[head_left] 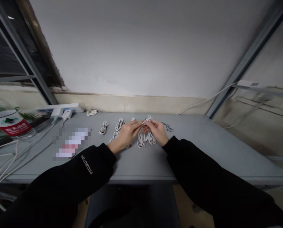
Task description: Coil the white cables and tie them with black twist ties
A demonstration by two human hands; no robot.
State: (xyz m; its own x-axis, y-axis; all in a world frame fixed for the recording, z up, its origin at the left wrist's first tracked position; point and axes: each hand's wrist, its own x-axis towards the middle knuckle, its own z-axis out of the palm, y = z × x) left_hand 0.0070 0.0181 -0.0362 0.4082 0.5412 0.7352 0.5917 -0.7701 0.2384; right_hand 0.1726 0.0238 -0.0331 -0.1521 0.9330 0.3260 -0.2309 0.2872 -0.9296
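Observation:
Over the middle of the grey table, my left hand (128,132) and my right hand (157,129) meet with fingertips pinched on a coiled white cable (149,118). The fingers hide most of its middle. Just below my right hand lie two more coils, a left white cable bundle (141,139) and a right white cable bundle (151,138). Left of my hands is a tied white cable bundle (104,128). Further coils, among them an upper cable bundle (119,124), are partly covered by my left hand. Thin black ties (168,127) lie beside my right hand.
A white power strip (77,108) with plugged-in chargers stands at the back left. Nearby are a bottle with a red label (15,127), loose white cables (12,158) and a blurred flat item (72,142). Metal posts (241,69) rise at the table's sides, before a wall.

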